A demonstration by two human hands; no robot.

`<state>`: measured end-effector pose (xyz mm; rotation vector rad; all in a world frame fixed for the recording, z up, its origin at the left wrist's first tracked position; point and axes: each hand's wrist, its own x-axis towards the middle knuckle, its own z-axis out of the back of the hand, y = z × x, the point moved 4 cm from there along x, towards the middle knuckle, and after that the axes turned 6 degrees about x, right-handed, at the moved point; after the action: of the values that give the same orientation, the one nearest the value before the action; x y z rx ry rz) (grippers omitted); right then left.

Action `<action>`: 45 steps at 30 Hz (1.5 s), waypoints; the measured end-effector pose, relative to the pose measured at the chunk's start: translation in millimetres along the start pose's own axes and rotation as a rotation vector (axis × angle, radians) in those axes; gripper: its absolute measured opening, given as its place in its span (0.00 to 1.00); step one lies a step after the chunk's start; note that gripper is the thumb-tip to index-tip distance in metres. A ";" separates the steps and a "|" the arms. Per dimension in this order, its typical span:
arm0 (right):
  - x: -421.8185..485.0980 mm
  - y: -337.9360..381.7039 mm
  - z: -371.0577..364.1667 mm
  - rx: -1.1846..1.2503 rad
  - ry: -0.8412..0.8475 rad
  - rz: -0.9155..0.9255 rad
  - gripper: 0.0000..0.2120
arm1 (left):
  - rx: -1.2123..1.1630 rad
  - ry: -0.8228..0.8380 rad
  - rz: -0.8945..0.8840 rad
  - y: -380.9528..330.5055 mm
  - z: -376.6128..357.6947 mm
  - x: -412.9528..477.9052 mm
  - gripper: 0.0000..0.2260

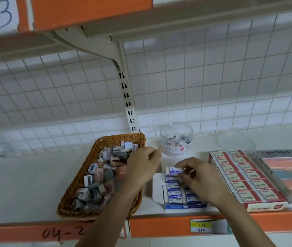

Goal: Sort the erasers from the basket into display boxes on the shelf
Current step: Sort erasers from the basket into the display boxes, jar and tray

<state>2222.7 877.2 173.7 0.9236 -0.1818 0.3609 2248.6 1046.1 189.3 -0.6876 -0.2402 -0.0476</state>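
A brown wicker basket (81, 186) on the white shelf holds several mixed erasers (104, 175) in grey, pink and white. My left hand (141, 166) hovers over the basket's right edge, fingers curled; whether they pinch anything is unclear. Right of the basket stands an open blue-and-white display box (157, 191) with rows of white erasers in blue sleeves. My right hand (196, 177) is over that box, shut on a white eraser with a blue sleeve (174, 171) at the box's far end.
A clear round tub (177, 139) of small items stands behind the box, its clear lid (236, 143) lying to the right. A red-and-white eraser box (244, 180) and a box of coloured erasers (284, 168) sit further right. An orange shelf edge (159, 227) runs in front.
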 end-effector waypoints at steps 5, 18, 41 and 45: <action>-8.7 -2.4 -16.8 -0.168 0.170 0.071 0.11 | 0.041 -0.069 -0.060 5.4 3.8 -7.5 0.06; -6.3 6.7 -27.2 -0.247 0.142 0.059 0.02 | 0.111 -0.082 -0.126 13.1 14.3 -9.4 0.05; 132.0 56.1 -136.8 -0.467 0.264 0.057 0.18 | 0.559 0.109 0.109 120.4 24.5 58.9 0.11; 138.7 56.3 -149.5 -0.701 0.294 0.063 0.24 | 0.569 0.106 0.128 125.1 23.5 61.7 0.13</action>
<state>2329.5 1059.7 169.4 0.1687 -0.0566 0.4465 2319.0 1159.9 143.4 -0.1319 -0.0981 0.1038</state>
